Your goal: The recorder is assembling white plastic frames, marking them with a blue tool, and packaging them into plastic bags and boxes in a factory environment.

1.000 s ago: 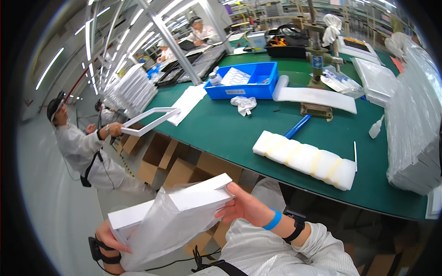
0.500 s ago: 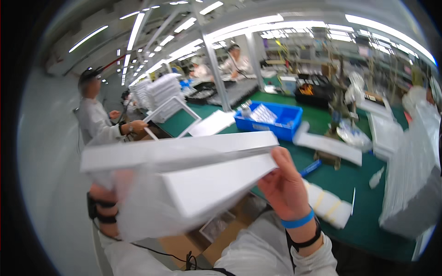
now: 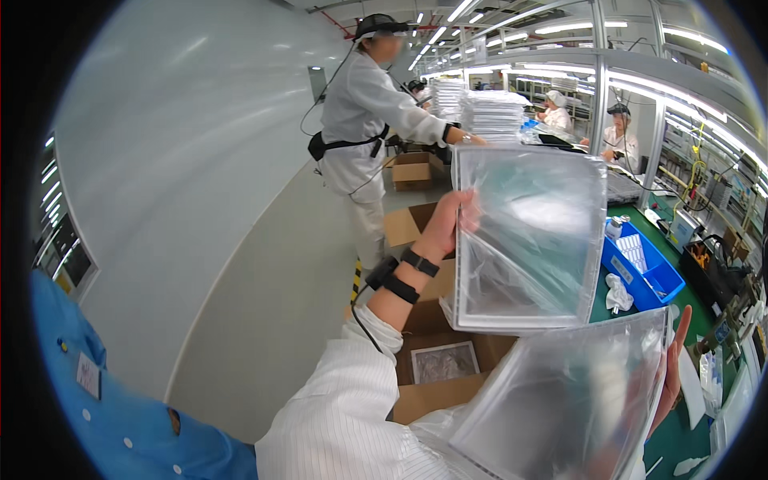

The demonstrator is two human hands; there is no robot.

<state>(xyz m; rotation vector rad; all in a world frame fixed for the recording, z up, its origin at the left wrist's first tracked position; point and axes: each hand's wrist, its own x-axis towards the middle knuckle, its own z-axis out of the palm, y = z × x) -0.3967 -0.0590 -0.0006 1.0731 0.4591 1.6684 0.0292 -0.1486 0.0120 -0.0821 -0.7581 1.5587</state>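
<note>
My left hand is closed on the left edge of a rectangular white frame in a clear plastic bag, held upright in front of me. A second bagged white frame slants lower, nearer my body. Behind its right edge is my right hand, partly seen through the plastic, with fingers stretched up past the edge and the palm supporting the frame. Below, an open cardboard box contains another white-edged frame.
A blue bin with compartments stands on the green table, beside a crumpled white piece. A co-worker reaches toward stacked white pieces. Someone in a blue sleeve is close on my left. More cartons stand beyond.
My view has swung left. The two white frames, earlier close together at my right hand, are now apart, the left hand raising one. The co-worker's arm now stretches toward the table.
</note>
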